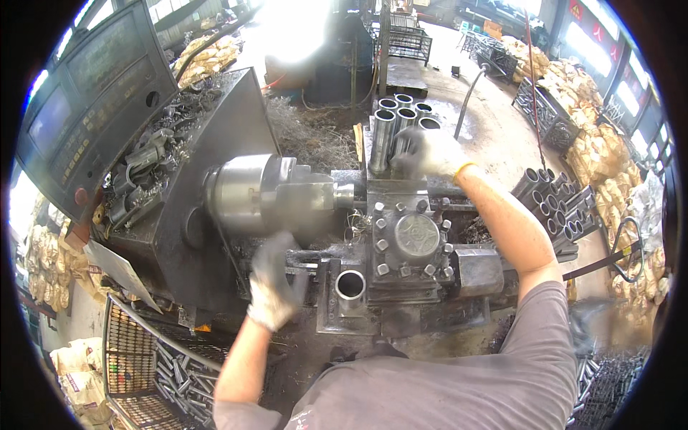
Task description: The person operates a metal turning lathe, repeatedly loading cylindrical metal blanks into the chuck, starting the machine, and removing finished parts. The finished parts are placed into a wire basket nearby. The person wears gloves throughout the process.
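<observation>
My left hand [272, 287], in a pale, greyed work glove, is raised in front of the lathe chuck [247, 190]. Motion smears its fingers, so their grip cannot be told. A short metal workpiece [344, 195] sticks out from the chuck's right side. Across the machine, my right hand [433, 154], also gloved, is against a group of upright steel tubes [383, 136]. Its blurred fingers cover the front of the nearer tubes; whether they grip one is unclear. Between my arms sits the bolted tool post [416, 236]. A single tube [350, 285] stands upright nearer me.
Metal scraps fill the ledge beside the control panel [93, 107] at left. A wire basket [129, 358] at lower left holds small metal pieces. More tubes [552, 201] are stacked at right. Sacks [602, 154] line the far right, and a dark hose [469, 100] rises beyond the tubes.
</observation>
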